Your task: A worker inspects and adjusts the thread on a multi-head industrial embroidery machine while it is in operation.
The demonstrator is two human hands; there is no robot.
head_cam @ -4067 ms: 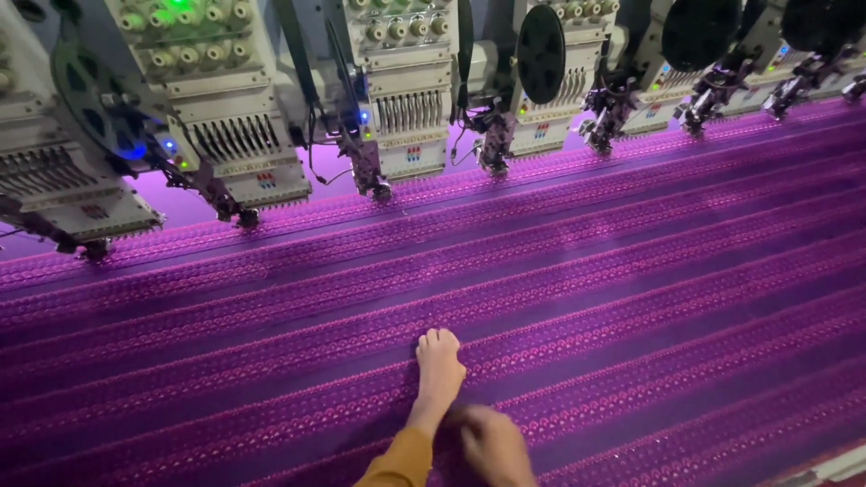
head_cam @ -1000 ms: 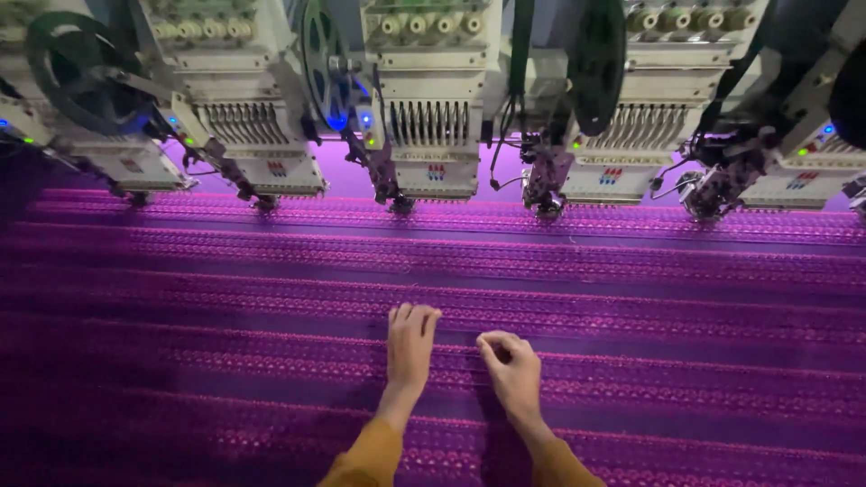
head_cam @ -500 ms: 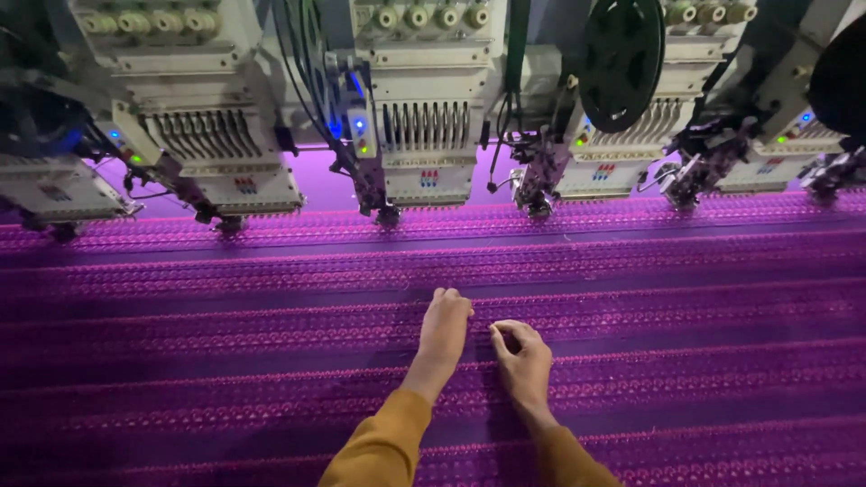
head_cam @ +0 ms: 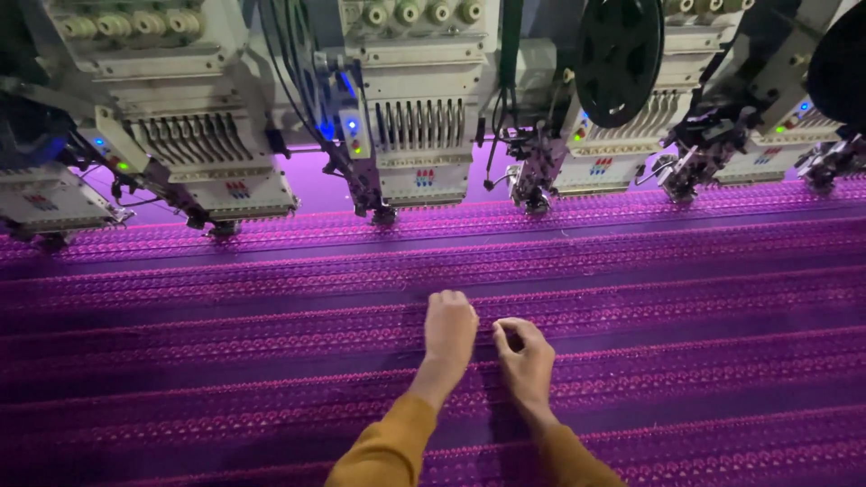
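Note:
A wide purple fabric point(head_cam: 225, 298) with rows of embroidered bands lies stretched flat under a row of embroidery machine heads. My left hand point(head_cam: 449, 326) rests knuckles-up on one embroidered band, fingers curled under. Just to its right, my right hand point(head_cam: 523, 361) touches the same band with thumb and forefinger pinched together on the cloth; whether a thread is between them is too small to tell. Both arms wear mustard-yellow sleeves point(head_cam: 388, 446).
Several white embroidery heads point(head_cam: 419, 135) with needle bars hang over the fabric's far edge, with small lit blue and green lamps. A black round reel point(head_cam: 622, 59) sits at the upper right. Cables hang between the heads.
The view has shifted slightly to the right along the machine. My left hand has curled from flat to knuckles-up, and my right hand stays pinched on the band beside it.

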